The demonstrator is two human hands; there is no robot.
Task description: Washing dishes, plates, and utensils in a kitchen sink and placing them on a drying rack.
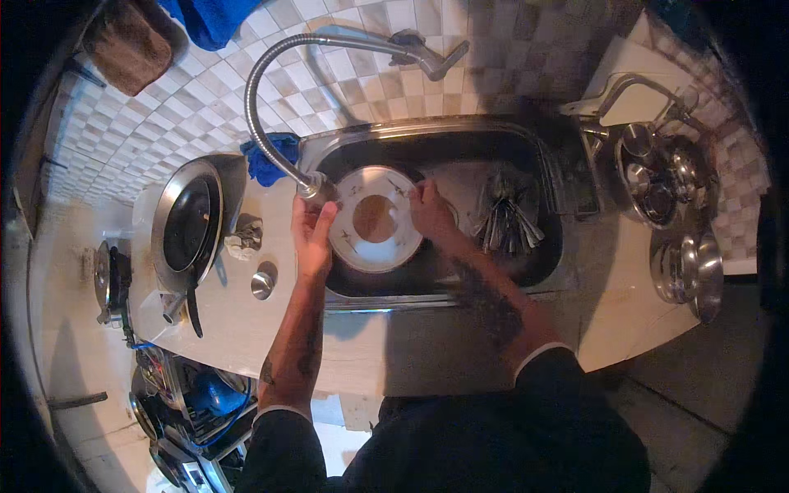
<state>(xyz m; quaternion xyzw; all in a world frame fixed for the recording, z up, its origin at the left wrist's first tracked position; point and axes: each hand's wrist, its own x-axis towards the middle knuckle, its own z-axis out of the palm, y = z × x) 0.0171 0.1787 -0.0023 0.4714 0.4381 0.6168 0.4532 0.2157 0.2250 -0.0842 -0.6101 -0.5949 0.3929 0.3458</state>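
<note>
A round white plate [377, 259] with small dark motifs and a brown centre is over the left part of the steel sink [441, 291]. My right hand [433, 212] has its fingers curled at the plate's right rim. At the left rim is my left hand [313, 237], thumb raised, right under the spray head [317, 185] of a flexible metal faucet [251, 92]. Whether those left fingers grip the plate or the spray head cannot be told. Several pieces of cutlery [510, 225] lie bunched in the sink's right part.
On the left counter are a large metal pan with a black frying pan [188, 225] in it, a small metal cup [262, 285], a crumpled cloth or bag [245, 236] and a blue cloth [274, 157]. Steel bowls [687, 268] and a pot of metalware [653, 197] stand at the right.
</note>
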